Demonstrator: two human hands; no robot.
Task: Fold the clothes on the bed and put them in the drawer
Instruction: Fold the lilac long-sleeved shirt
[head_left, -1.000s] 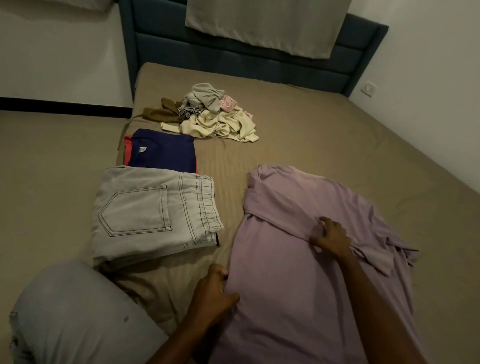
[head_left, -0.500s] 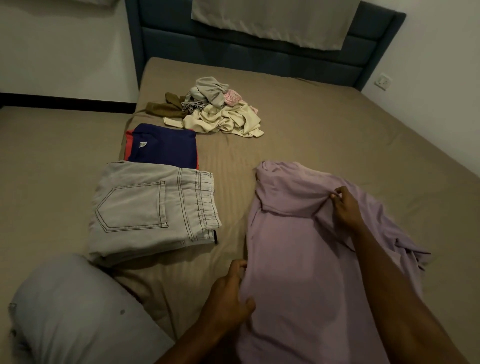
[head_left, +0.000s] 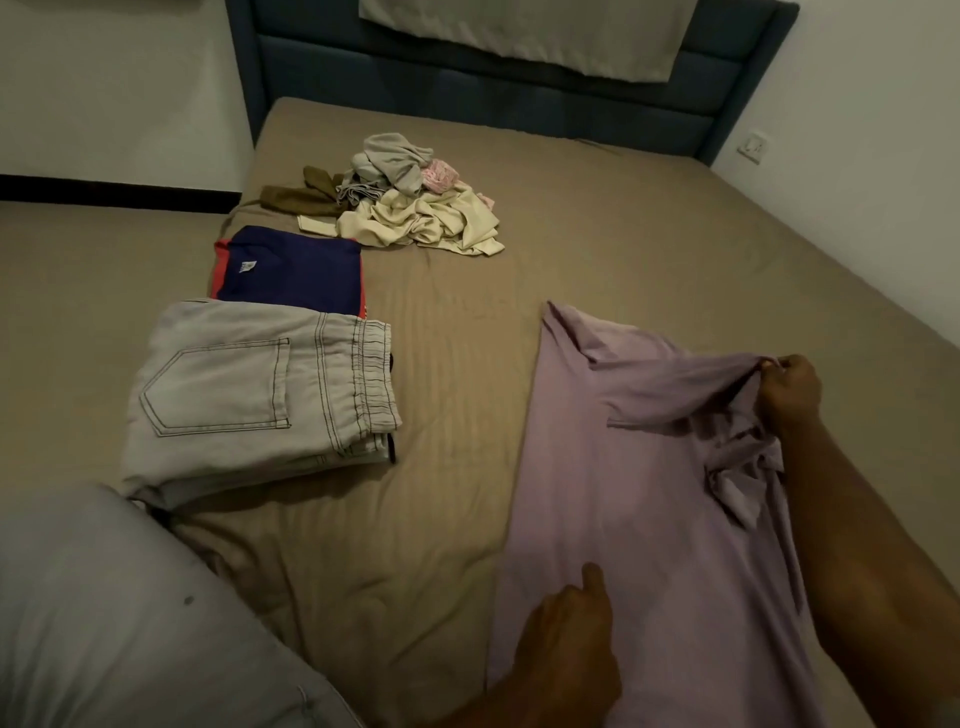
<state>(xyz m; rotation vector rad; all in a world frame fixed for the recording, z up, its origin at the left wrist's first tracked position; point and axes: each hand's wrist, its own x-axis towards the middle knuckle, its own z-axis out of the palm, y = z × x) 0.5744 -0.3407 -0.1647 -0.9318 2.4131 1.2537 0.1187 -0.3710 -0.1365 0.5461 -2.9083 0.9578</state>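
A lilac shirt (head_left: 618, 499) lies spread on the bed (head_left: 649, 249) at the lower right. My right hand (head_left: 789, 392) pinches its sleeve and holds it lifted to the right, off the sheet. My left hand (head_left: 571, 639) rests on the shirt's lower part, thumb pointing up, holding the cloth down. Folded grey jeans (head_left: 249, 395) sit at the left, with a folded navy and red garment (head_left: 296, 267) just behind them. A loose pile of unfolded clothes (head_left: 415, 200) lies farther back. No drawer is in view.
My knee in grey trousers (head_left: 119, 623) fills the lower left. A blue padded headboard (head_left: 493, 78) with a grey cloth (head_left: 524, 26) over it stands at the back. A white wall with a socket (head_left: 754, 147) runs along the right side.
My right hand has moved right and up, pulling the shirt's sleeve out and off the bed. My left hand has slid rightward onto the shirt's lower part.
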